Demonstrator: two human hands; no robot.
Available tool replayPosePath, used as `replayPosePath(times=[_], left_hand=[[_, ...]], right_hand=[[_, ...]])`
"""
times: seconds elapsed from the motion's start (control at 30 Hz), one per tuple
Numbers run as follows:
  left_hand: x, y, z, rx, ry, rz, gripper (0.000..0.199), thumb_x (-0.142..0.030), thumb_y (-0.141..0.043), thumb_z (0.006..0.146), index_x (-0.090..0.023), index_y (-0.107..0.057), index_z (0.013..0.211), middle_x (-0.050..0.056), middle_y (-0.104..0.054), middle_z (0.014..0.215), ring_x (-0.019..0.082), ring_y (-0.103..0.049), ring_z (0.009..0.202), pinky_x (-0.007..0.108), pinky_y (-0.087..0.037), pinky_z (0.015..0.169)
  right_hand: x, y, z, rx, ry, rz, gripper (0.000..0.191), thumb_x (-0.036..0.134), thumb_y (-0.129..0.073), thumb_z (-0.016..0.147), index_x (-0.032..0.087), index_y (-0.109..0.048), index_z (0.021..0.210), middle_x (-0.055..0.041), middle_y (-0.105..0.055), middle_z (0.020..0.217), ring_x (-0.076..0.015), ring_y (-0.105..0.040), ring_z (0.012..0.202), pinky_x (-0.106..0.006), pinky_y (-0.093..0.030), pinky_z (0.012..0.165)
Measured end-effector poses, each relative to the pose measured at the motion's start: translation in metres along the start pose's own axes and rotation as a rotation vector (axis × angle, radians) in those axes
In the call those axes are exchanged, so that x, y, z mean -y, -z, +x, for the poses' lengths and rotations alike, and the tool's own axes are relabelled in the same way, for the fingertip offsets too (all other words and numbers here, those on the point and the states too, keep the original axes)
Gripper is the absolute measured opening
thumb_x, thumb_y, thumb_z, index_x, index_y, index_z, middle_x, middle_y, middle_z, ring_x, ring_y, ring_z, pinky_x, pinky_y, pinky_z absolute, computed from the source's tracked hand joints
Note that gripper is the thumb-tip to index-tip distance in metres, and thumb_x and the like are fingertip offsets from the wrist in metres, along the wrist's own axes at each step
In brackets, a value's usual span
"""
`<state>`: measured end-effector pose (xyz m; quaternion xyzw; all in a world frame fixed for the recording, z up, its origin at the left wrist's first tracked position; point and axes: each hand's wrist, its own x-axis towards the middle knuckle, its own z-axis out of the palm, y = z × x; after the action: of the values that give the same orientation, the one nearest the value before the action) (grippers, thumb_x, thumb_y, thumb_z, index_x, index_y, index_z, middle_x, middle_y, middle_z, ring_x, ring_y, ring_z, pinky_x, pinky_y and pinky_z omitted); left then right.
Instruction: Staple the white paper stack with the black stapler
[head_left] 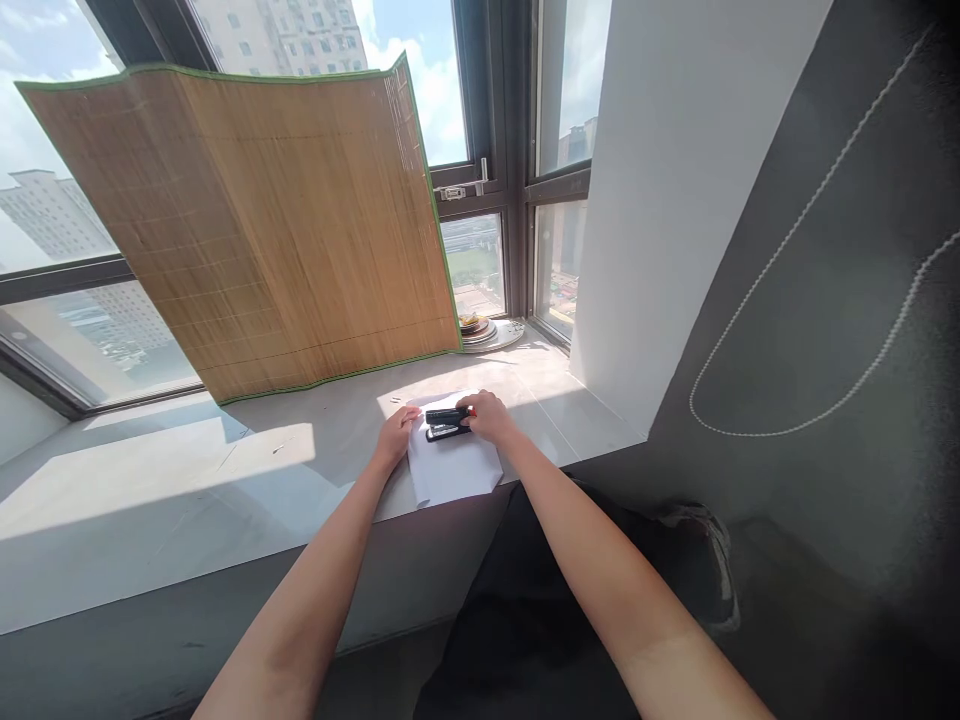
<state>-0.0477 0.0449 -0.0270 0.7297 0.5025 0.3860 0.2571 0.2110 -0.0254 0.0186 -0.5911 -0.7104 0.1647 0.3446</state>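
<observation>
White paper (455, 468) lies on the window sill near its front edge. Over its upper part is a black stapler (445, 423), its jaws to the left. My right hand (489, 415) is wrapped round the stapler's right end, where a bit of red shows by the fingers. At the paper's upper left edge, my left hand (397, 435) has its fingers closed on the paper, close to the stapler's jaw end. Whether paper sits between the jaws is too small to tell.
A bamboo mat (300, 230) with green edging leans against the window behind the sill (187, 510). Stacked plates (491, 335) stand in the far corner. A white beaded cord (780, 432) hangs at the right.
</observation>
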Motion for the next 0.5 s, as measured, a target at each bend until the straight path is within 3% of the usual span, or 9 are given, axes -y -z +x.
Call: replayPosePath(times=[0.1, 0.17, 0.23, 0.33, 0.5], left_hand=[[-0.0011, -0.0024, -0.0009, 0.039, -0.079, 0.172, 0.045, -0.012, -0.054, 0.081, -0.025, -0.078, 0.116, 0.006, -0.076, 0.133, 0.027, -0.067, 0.128, 0.040, -0.048, 0.114], [-0.0029, -0.0047, -0.0012, 0.055, -0.109, 0.286, 0.045, -0.012, -0.053, 0.082, -0.026, -0.081, 0.113, 0.005, -0.073, 0.138, 0.028, -0.062, 0.135, 0.041, -0.044, 0.118], [-0.0055, -0.0068, -0.0018, 0.064, -0.116, 0.362, 0.044, -0.012, -0.051, 0.085, -0.025, -0.083, 0.112, 0.006, -0.071, 0.141, 0.028, -0.060, 0.139, 0.040, -0.043, 0.118], [-0.0086, -0.0089, -0.0031, 0.063, -0.097, 0.427, 0.040, -0.016, -0.050, 0.091, -0.022, -0.084, 0.111, 0.011, -0.069, 0.144, 0.028, -0.059, 0.140, 0.038, -0.045, 0.114], [-0.0075, -0.0087, -0.0037, 0.043, -0.050, 0.357, 0.035, -0.021, -0.054, 0.093, -0.023, -0.084, 0.110, 0.011, -0.066, 0.148, 0.031, -0.058, 0.141, 0.040, -0.044, 0.115]], right_hand=[[-0.0028, -0.0003, 0.0005, -0.021, -0.008, 0.040, 0.026, 0.020, -0.078, 0.080, 0.026, -0.083, 0.105, -0.0049, -0.074, 0.100, -0.0230, -0.066, 0.093, -0.032, -0.050, 0.083], [-0.0026, 0.0007, 0.0007, -0.106, -0.002, 0.094, 0.017, 0.029, -0.075, 0.086, 0.025, -0.083, 0.100, -0.0046, -0.075, 0.097, -0.0216, -0.066, 0.091, -0.030, -0.049, 0.080], [-0.0018, 0.0024, 0.0008, -0.231, -0.045, 0.122, 0.024, 0.038, -0.065, 0.094, 0.023, -0.082, 0.086, -0.0055, -0.075, 0.089, -0.0201, -0.066, 0.086, -0.028, -0.047, 0.074], [-0.0019, 0.0043, 0.0005, -0.314, -0.168, 0.098, 0.041, 0.033, -0.054, 0.096, 0.021, -0.073, 0.061, -0.0035, -0.063, 0.062, -0.0164, -0.059, 0.067, -0.026, -0.038, 0.060], [-0.0057, 0.0044, -0.0006, -0.307, -0.243, 0.143, 0.039, 0.027, -0.051, 0.084, 0.021, -0.068, 0.050, 0.0001, -0.048, 0.045, -0.0146, -0.048, 0.053, -0.027, -0.030, 0.053]])
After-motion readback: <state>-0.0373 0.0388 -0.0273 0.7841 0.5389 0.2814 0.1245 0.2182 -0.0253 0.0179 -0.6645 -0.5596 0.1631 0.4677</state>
